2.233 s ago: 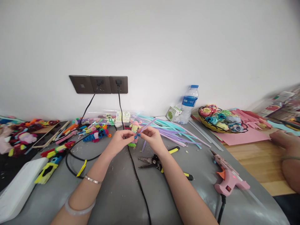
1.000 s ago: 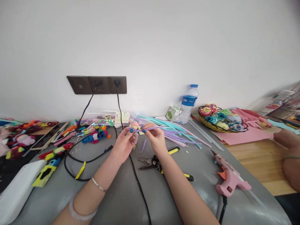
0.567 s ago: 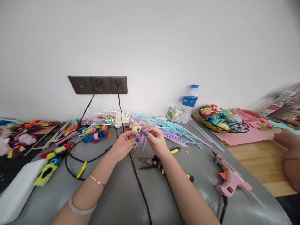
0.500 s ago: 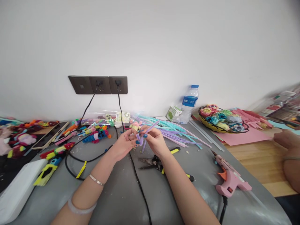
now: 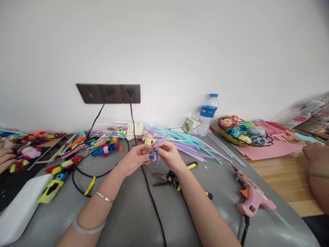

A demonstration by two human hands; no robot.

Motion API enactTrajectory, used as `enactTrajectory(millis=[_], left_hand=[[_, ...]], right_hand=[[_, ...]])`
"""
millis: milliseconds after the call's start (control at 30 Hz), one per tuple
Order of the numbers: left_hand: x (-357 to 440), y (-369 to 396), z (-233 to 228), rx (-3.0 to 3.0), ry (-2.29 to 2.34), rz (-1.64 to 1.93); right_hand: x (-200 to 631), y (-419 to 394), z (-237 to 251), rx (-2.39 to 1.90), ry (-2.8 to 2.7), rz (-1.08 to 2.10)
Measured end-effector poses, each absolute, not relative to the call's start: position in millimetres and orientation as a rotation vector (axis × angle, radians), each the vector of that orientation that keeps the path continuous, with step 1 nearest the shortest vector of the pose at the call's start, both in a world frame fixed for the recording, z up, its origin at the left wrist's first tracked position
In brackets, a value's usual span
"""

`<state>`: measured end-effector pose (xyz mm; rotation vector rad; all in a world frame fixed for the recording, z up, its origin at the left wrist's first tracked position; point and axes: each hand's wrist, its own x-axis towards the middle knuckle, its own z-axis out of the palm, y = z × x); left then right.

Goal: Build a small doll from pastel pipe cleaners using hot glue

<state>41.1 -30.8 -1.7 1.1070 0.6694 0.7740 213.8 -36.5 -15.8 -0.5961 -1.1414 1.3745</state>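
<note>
A purple pipe cleaner is bent between my two hands above the grey table. My left hand pinches its folded lower part between thumb and fingers. My right hand is closed on it from the other side, with one straight end sticking up past the fingertips. Just behind my fingers is a small pink and yellow pipe-cleaner figure; whether a hand touches it I cannot tell. Beyond lies a spread of loose purple, teal and pink pipe cleaners. Black and yellow pliers lie below my right wrist.
A pink glue gun rests at the right, near a basket of fabric-like roses. A water bottle stands by the wall. Black cables cross the table. Other people's hands show at the right and left edges.
The purple pipe cleaner's fold has become tighter and more curled between my fingers. Another person's hand has appeared at the left edge; the one at the right now has a dark tool by it.
</note>
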Motion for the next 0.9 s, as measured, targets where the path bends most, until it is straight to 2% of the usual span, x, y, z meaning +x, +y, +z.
enactTrajectory(millis=[267,567,900], left_hand=[[43.0,-30.8,6.1,1.307,0.894,0.875],[47.3,-28.2,0.7,1.332,0.986,1.087],[39.7,-27.8,8.4,1.394,0.947,1.015]], right_hand=[[216.1,-26.8,-25.0,-0.772,-1.109,1.203],[215.4,-27.4,-24.7,-0.802,-1.087,1.205],[217.2,-25.7,-26.5,-0.803,-1.181,1.116]])
